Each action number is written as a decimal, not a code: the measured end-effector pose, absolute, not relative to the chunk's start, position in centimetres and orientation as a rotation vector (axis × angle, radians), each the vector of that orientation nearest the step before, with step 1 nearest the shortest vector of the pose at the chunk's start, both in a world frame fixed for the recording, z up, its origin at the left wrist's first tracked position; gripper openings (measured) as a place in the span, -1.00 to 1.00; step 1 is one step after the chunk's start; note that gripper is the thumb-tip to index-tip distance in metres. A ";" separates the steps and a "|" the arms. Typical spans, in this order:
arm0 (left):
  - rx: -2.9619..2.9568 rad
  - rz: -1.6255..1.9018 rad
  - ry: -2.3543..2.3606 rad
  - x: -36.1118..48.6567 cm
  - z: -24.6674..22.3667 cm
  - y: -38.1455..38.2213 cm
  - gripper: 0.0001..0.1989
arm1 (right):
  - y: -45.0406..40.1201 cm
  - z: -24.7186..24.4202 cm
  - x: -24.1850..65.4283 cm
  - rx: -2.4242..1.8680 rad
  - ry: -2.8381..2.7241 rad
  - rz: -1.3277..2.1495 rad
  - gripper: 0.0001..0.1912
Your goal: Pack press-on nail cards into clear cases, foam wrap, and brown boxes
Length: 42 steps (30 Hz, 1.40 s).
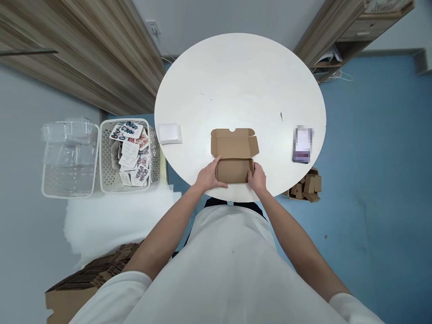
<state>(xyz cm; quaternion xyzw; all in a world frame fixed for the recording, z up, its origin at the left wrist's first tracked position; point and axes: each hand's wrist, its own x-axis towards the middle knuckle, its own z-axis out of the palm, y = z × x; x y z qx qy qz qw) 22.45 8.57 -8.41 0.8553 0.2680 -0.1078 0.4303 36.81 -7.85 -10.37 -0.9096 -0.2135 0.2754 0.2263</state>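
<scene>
A small brown cardboard box (233, 171) lies near the front edge of the round white table (239, 72), its lid raised away from me and its tray bare inside. My left hand (208, 176) grips the left side of the box, thumb along the front edge. Around the right end of the box is my right hand (257, 177), its thumb at the inner wall and its fingers outside.
A white packet stack (170, 133) sits at the table's left, a blurred purple-white stack (302, 145) at its right. Left of the table are a basket of carded items (154, 157) and a basket of clear containers (69, 196). Folded cardboard (70, 301) is lower left; boxes (308, 185) lie lower right.
</scene>
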 end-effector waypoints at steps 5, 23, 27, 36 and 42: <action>2.151 -0.291 0.658 22.6 -8.6 8.7 0.21 | -7.6 -9.9 36.3 -2.603 -0.600 0.729 -0.70; 1.701 -0.023 0.930 20.2 -10.3 5.5 -0.13 | -12.7 -6.0 37.3 -2.132 -0.321 1.005 -0.46; 1.560 0.041 0.981 20.7 -10.3 4.8 -0.39 | -12.2 -5.4 37.6 -1.978 -0.226 1.195 -0.40; 1.527 0.134 0.994 25.4 -9.5 2.9 -0.42 | -12.7 -7.0 42.0 -1.750 -0.167 1.177 -0.42; 1.574 0.136 1.039 29.6 -9.7 2.2 -0.35 | -13.7 -8.1 45.6 -1.620 -0.190 1.132 -0.43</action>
